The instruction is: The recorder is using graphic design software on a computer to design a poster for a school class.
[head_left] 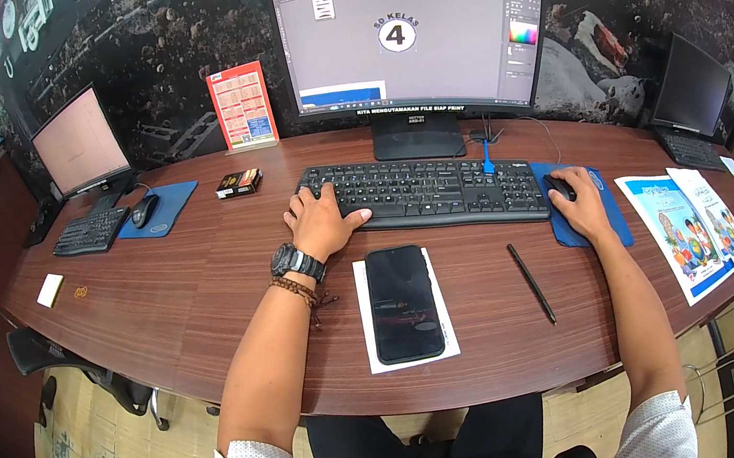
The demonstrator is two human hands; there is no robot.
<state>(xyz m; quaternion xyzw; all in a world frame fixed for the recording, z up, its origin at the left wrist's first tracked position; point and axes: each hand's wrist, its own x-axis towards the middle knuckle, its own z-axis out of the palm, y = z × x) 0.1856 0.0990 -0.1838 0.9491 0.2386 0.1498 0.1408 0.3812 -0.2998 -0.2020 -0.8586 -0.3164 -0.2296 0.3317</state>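
1. Work in hand: computer work at the tabletop [202, 286]. The left hand [319, 222] rests flat, fingers spread, on the left end of the black keyboard [424, 190]. The right hand [581, 203] is cupped over the black mouse [559, 187], which sits on the blue mouse pad [613, 222] at 3 o'clock of the keyboard.
2. Progress, as a judgement: the curved monitor [413, 42] at 12 o'clock shows an open design window with one round badge on a mostly blank canvas. The layout appears at an early or middle stage; how much is left cannot be read from the screen.
3. Items not in use: a dark phone [403, 303] lies on a white sheet [368, 326] at 6 o'clock of the keyboard; a black pen [531, 283] lies between the phone and the mouse pad.
4. Edges: the near tabletop edge curves just below the phone and pen. The mouse pad overhangs nothing, but printed leaflets [688, 233] lie close at its 4 o'clock, near the right edge.
5. Open room, left hand: bare wood extends toward 9 o'clock up to a second keyboard [91, 231], a second mouse [143, 209] and a small box [238, 183].
6. Open room, right hand: mouse travel is confined to the pad; the keyboard bounds it at 9 o'clock and the leaflets at 4 o'clock.
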